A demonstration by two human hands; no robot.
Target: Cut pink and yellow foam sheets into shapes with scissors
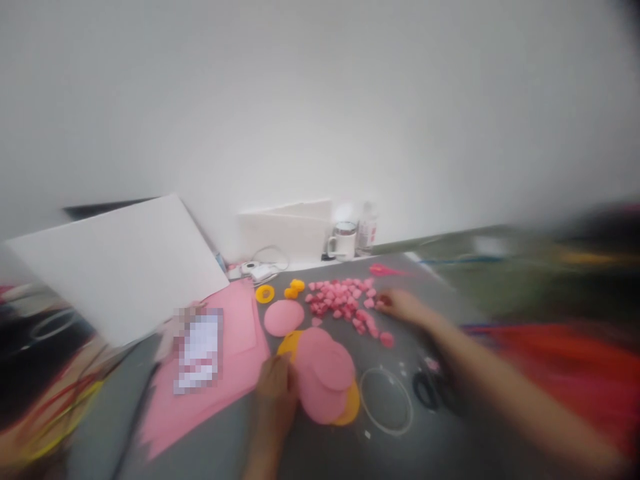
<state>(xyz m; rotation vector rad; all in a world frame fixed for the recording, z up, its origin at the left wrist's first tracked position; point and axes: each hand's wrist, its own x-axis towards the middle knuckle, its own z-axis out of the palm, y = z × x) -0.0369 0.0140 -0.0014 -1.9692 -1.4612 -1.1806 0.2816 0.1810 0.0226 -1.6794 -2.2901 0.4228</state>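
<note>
The whole picture is smeared by motion. My left hand (277,390) rests on the grey table at the left edge of a stack of pink paper circles (323,377) lying over yellow ones (353,403); its fingers look curled against the stack. My right hand (400,305) reaches out to the right side of a heap of small pink paper pieces (343,299), fingers drawn together at the pile. What the fingertips hold is too blurred to name. Another pink circle (283,317) lies apart, beside the heap.
Pink paper sheets (235,333) and a white board (120,267) lie at left. A yellow ring (265,293), yellow bits (295,288), pink scissors (387,270), a mug (344,241) and a bottle (367,230) stand at the back. A wire hoop (386,400) and black scissors (430,390) lie near me.
</note>
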